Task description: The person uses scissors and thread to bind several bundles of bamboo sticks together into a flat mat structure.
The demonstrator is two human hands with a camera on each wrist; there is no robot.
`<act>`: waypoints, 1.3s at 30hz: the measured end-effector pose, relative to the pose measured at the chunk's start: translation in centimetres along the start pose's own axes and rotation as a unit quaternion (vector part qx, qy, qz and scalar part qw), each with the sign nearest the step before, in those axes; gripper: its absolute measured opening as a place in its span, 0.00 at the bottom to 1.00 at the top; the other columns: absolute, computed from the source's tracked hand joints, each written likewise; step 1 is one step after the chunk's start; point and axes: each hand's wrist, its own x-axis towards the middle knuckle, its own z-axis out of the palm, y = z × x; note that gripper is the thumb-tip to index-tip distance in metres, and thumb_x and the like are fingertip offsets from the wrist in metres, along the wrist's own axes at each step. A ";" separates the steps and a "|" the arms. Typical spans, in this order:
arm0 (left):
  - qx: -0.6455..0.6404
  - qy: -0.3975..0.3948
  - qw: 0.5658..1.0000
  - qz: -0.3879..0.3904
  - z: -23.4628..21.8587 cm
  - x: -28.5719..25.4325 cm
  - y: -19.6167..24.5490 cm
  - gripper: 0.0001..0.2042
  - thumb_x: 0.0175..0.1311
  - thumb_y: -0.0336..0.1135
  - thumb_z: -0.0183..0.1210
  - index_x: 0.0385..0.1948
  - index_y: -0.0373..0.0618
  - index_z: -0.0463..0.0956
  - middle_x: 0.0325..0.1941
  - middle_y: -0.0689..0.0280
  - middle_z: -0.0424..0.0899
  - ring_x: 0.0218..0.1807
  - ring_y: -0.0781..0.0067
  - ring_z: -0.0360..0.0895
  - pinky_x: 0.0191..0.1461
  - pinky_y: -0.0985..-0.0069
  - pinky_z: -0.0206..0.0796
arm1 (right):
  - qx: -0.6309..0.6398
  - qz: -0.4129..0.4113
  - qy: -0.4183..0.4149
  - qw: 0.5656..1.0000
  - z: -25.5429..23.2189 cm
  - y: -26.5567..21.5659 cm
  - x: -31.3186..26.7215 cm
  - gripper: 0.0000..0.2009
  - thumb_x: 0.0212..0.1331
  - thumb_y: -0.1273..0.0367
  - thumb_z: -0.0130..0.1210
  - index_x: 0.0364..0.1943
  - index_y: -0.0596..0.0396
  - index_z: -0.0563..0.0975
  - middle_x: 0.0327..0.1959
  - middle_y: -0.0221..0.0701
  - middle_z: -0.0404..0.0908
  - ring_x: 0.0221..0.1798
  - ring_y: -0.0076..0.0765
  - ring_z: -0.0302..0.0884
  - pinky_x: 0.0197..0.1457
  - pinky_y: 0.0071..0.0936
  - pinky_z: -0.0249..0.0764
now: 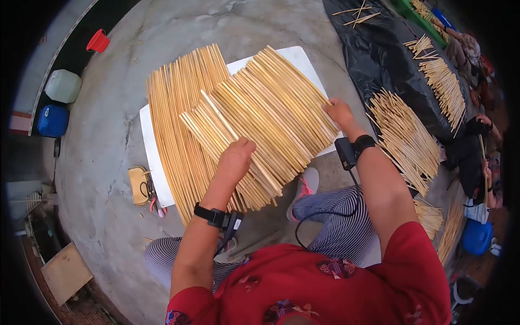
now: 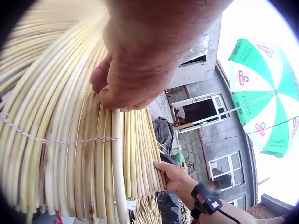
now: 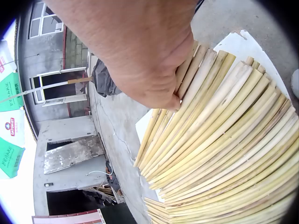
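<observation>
A mat of thin straw-coloured sticks (image 1: 271, 103) slants across the person's front, lifted at its near side by both hands. Near its left end, the left hand (image 1: 236, 158) grips the sticks with curled fingers. Thumb and fingers of the right hand (image 1: 340, 115) pinch the mat's right edge. Pink-and-white twine (image 2: 60, 140) runs across the sticks in the left wrist view, binding them side by side. Beneath and to the left lies a second stick mat (image 1: 170, 119), partly covered by the first. A white board (image 1: 302, 59) shows under both mats.
Left of the board, a tan pouch (image 1: 138, 187) lies beside red-handled pliers (image 1: 153, 203). Loose stick piles (image 1: 406, 135) lie at right, near a black plastic sheet (image 1: 376, 59). A red bucket (image 1: 98, 40) and blue jug (image 1: 53, 120) stand far left. Other people sit far right.
</observation>
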 end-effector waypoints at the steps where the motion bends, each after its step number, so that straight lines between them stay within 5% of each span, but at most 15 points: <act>1: -0.022 0.049 0.999 0.008 -1.8 -1.5 0.3 0.10 0.48 0.21 0.51 0.32 0.45 0.75 0.35 0.60 0.74 0.39 0.59 0.75 0.41 0.69 0.70 | 0.028 0.009 -0.009 1.000 -1.6 -1.1 0.0 0.17 0.51 0.60 0.56 0.39 0.59 0.78 0.35 0.44 0.81 0.40 0.45 0.78 0.44 0.35 0.70; 5: -0.041 0.090 0.995 0.008 -7.8 -7.6 1.5 0.11 0.45 0.19 0.53 0.30 0.43 0.77 0.37 0.61 0.74 0.41 0.58 0.74 0.42 0.68 0.70 | 0.154 -0.024 -0.074 0.985 -6.8 -4.2 -0.3 0.13 0.55 0.63 0.55 0.37 0.59 0.78 0.29 0.35 0.81 0.31 0.27 0.76 0.38 0.26 0.70; 8: -0.051 0.124 0.991 -0.022 -10.9 -11.9 2.5 0.13 0.42 0.17 0.54 0.30 0.42 0.78 0.38 0.60 0.74 0.42 0.57 0.73 0.43 0.67 0.69 | 0.036 -0.041 0.026 0.998 -10.2 -6.5 -1.9 0.16 0.51 0.57 0.57 0.37 0.53 0.79 0.33 0.37 0.82 0.37 0.40 0.79 0.42 0.32 0.71; 15: -0.086 0.215 0.971 -0.061 -14.7 -18.3 4.6 0.17 0.39 0.14 0.54 0.35 0.40 0.77 0.41 0.58 0.75 0.43 0.56 0.73 0.46 0.68 0.68 | -0.047 -0.087 0.139 0.985 -14.1 -16.7 -8.6 0.15 0.52 0.55 0.55 0.40 0.47 0.79 0.35 0.36 0.82 0.41 0.42 0.79 0.44 0.36 0.71; 19: -0.048 0.243 0.966 -0.079 -13.6 -19.6 4.6 0.17 0.41 0.15 0.54 0.37 0.38 0.77 0.41 0.58 0.76 0.43 0.56 0.74 0.46 0.68 0.69 | -0.098 -0.162 0.167 0.968 -13.8 -23.1 -7.6 0.15 0.53 0.56 0.54 0.42 0.44 0.79 0.37 0.35 0.82 0.43 0.44 0.78 0.44 0.37 0.71; 26: 0.027 0.225 0.965 -0.131 -11.2 -19.7 3.5 0.15 0.45 0.26 0.55 0.39 0.41 0.76 0.40 0.62 0.77 0.38 0.62 0.76 0.35 0.71 0.71 | -0.234 -0.286 0.167 0.914 -6.8 -35.4 -1.4 0.13 0.54 0.58 0.53 0.43 0.41 0.77 0.37 0.35 0.81 0.42 0.46 0.77 0.40 0.39 0.71; 32: 0.041 0.111 0.985 -0.129 -7.9 -17.9 1.9 0.11 0.46 0.28 0.55 0.35 0.44 0.75 0.30 0.66 0.74 0.30 0.68 0.76 0.30 0.72 0.69 | -0.307 -0.374 0.179 0.857 1.8 -43.0 5.0 0.13 0.55 0.65 0.51 0.45 0.43 0.77 0.42 0.34 0.80 0.47 0.38 0.76 0.53 0.42 0.65; 35: 0.080 0.078 0.984 -0.136 -4.9 -16.7 0.1 0.08 0.45 0.29 0.54 0.29 0.46 0.73 0.26 0.67 0.71 0.29 0.70 0.76 0.29 0.74 0.68 | -0.238 -0.447 0.453 0.734 8.7 -41.7 8.4 0.14 0.55 0.69 0.50 0.46 0.43 0.76 0.46 0.36 0.78 0.52 0.35 0.74 0.61 0.45 0.58; 38: 0.079 0.049 0.985 -0.147 -1.3 -16.6 -1.6 0.05 0.44 0.31 0.54 0.25 0.47 0.70 0.25 0.68 0.70 0.28 0.71 0.76 0.28 0.75 0.68 | -0.218 -0.471 0.360 0.775 12.0 -38.8 7.1 0.15 0.54 0.72 0.49 0.47 0.42 0.77 0.49 0.36 0.76 0.51 0.38 0.75 0.63 0.38 0.58; 39: 0.075 0.047 0.985 -0.147 -0.5 -16.5 -1.7 0.05 0.44 0.31 0.54 0.25 0.47 0.70 0.26 0.68 0.70 0.28 0.70 0.76 0.28 0.74 0.68 | -0.200 -0.453 0.272 0.825 12.4 -37.3 6.4 0.15 0.54 0.71 0.49 0.47 0.43 0.77 0.49 0.36 0.76 0.51 0.39 0.74 0.61 0.37 0.60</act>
